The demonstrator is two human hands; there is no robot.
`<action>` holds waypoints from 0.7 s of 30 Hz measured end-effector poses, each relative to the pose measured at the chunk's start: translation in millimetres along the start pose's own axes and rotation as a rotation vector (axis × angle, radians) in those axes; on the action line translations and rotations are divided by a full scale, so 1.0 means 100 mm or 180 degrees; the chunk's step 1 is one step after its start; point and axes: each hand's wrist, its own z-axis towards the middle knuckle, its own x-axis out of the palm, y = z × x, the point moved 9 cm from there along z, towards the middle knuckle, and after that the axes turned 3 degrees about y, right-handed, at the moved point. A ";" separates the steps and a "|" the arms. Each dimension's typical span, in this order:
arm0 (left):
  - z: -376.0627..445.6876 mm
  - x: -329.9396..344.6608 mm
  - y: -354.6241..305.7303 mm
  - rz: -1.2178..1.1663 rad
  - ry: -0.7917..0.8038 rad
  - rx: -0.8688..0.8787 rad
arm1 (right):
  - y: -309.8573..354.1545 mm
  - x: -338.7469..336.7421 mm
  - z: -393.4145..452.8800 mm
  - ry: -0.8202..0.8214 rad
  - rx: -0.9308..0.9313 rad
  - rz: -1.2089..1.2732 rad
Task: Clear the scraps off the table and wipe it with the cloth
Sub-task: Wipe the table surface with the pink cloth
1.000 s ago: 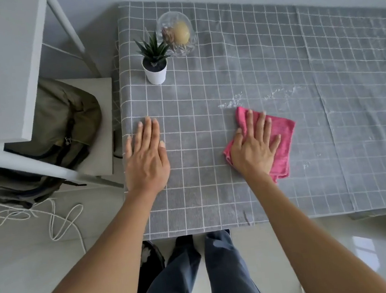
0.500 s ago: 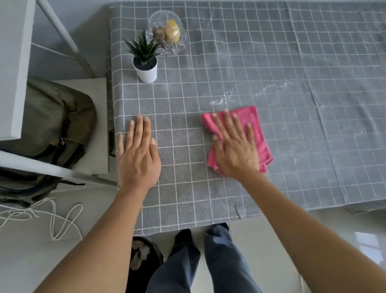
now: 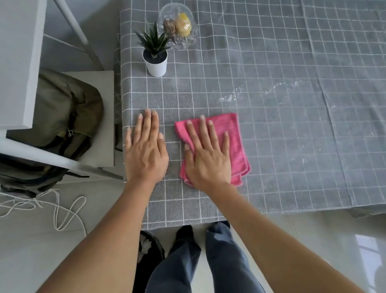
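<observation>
A folded pink cloth (image 3: 232, 136) lies on the grey checked tablecloth (image 3: 293, 121) near the table's front left. My right hand (image 3: 206, 155) presses flat on the cloth with fingers spread. Just left of it, my left hand (image 3: 145, 149) rests palm down on the bare tablecloth by the table's left edge, holding nothing. White smears or crumbs (image 3: 232, 96) streak the tablecloth beyond the cloth, with more (image 3: 282, 86) to the right.
A small potted plant (image 3: 155, 53) in a white pot and a glass bowl (image 3: 179, 30) with food stand at the back left. A dark bin (image 3: 144, 257) sits under the table's front edge. Left are a chair with a bag (image 3: 62, 118) and floor cables (image 3: 56, 209).
My right hand has slid the pink cloth leftward across the tablecloth toward my left hand. The left hand has stayed in place.
</observation>
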 end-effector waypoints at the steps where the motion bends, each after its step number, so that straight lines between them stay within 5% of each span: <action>1: 0.00 0.00 -0.01 0.0001 0.0001 0.0007 | 0.03 0.01 -0.01 0.0024 -0.0133 0.0031; 5: 0.00 -0.01 0.00 0.0001 0.0007 0.0000 | -0.31 -0.05 0.00 0.0085 -0.0460 -0.0123; 10: -0.02 -0.01 -0.01 0.0056 0.0053 -0.0007 | -1.10 -0.21 -0.09 -0.0130 0.0595 0.0100; 16: -0.45 0.03 0.09 -0.0081 0.0095 0.0167 | -0.94 -0.18 -0.15 -0.0310 0.1255 0.0399; 21: -0.65 0.04 0.12 -0.0127 0.0098 0.0119 | -0.14 0.03 -0.20 -0.0028 0.0353 0.0093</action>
